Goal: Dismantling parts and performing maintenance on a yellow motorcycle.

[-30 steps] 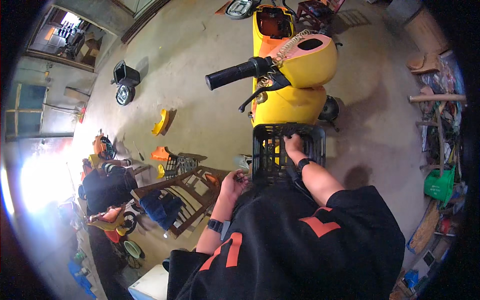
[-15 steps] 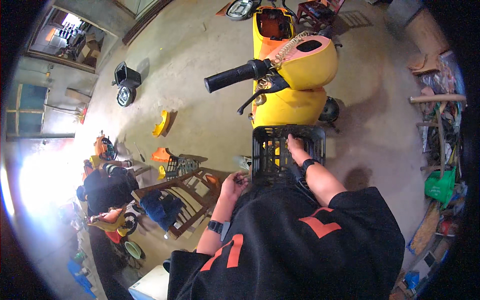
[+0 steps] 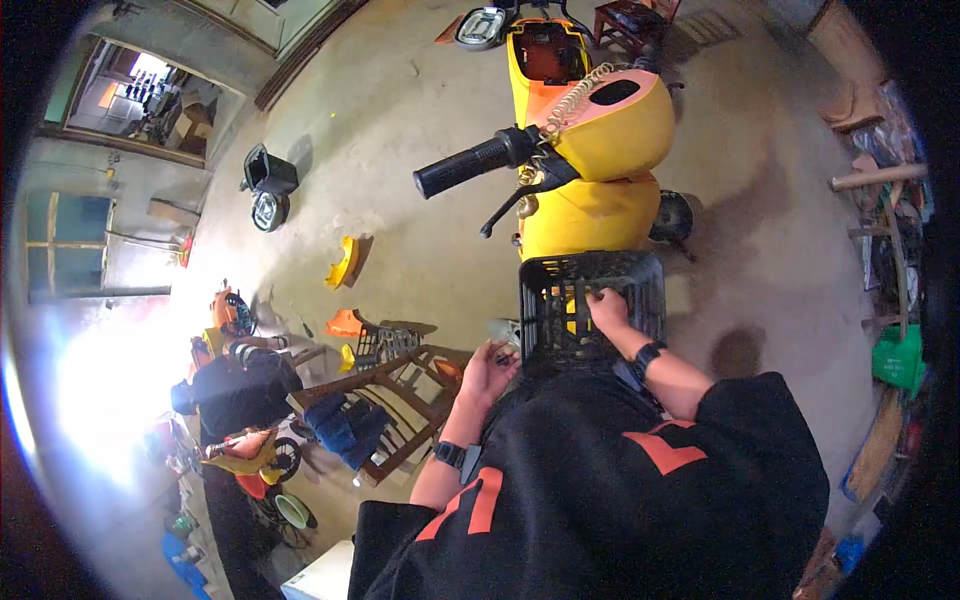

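A black plastic basket (image 3: 540, 310) sits at the front of a yellow scooter (image 3: 590, 220), whose black left grip (image 3: 462, 165) sticks out with a lever and a coiled cable (image 3: 585, 100). My right hand (image 3: 607, 313) is inside the basket, fingers curled against its grid; what they hold is hidden. My left hand (image 3: 488, 370), palm up beside the basket's left side, has curled fingers around a small dark item I cannot make out.
A co-worker in black (image 3: 230, 390) is beside scooter parts at the left. Yellow panels (image 3: 345, 262), a wooden rack with blue cloth (image 3: 395, 440) and a black box (image 3: 270, 172) lie on the floor. A dark chair (image 3: 630, 20) stands behind; clutter and a green bag (image 3: 895, 355) line the right.
The whole view has shifted slightly right and down. My right hand remains in the basket, its fingers a little lower; my left hand stays beside it with fingers curled.
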`<state>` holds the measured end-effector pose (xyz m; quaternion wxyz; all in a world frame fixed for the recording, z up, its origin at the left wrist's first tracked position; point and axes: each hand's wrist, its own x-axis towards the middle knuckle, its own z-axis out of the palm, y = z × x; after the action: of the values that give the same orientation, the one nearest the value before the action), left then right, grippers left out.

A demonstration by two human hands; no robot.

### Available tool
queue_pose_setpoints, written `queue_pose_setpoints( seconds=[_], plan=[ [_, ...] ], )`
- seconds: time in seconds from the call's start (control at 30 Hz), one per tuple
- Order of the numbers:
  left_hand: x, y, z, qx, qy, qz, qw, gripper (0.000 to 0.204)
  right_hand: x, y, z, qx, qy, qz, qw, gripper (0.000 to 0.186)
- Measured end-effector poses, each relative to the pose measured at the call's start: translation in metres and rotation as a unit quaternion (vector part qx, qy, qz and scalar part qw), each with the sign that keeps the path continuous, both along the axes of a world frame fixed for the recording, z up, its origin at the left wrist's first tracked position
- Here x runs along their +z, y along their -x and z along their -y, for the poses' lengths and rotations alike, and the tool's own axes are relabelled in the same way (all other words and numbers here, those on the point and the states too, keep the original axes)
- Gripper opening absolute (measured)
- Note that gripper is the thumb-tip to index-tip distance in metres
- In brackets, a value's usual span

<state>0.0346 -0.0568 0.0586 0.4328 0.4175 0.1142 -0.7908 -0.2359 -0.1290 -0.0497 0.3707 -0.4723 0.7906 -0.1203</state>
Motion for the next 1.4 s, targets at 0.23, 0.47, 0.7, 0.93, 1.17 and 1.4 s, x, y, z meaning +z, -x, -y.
queue_pose_setpoints(
  seconds=[0.23,0.47,0.7,0.93,1.17,1.4],
  plan=[
    [0.024,0.045,0.028,-0.033,0.045,-0.098,0.994,0.044,0.173,-0.038,0.006,0.352,0.068,0.195,0.913,0.03],
    [0.023,0.056,0.047,-0.069,0.091,-0.112,0.987,0.045,0.168,-0.035,0.004,0.375,0.186,0.157,0.895,0.022],
    [0.015,0.061,0.044,-0.121,0.069,-0.114,0.984,0.051,0.167,-0.039,-0.001,0.482,0.317,0.053,0.815,0.025],
    [-0.003,0.061,0.035,-0.212,0.072,-0.132,0.966,0.055,0.153,-0.03,-0.008,0.56,0.291,0.082,0.771,0.016],
    [-0.017,0.051,0.031,-0.269,-0.003,0.049,0.962,0.042,0.151,-0.024,0.002,0.329,0.103,0.29,0.893,0.021],
    [-0.025,0.008,0.03,-0.157,-0.012,0.162,0.974,0.024,0.011,0.026,0.02,-0.149,-0.092,0.354,0.919,0.023]
  ],
)
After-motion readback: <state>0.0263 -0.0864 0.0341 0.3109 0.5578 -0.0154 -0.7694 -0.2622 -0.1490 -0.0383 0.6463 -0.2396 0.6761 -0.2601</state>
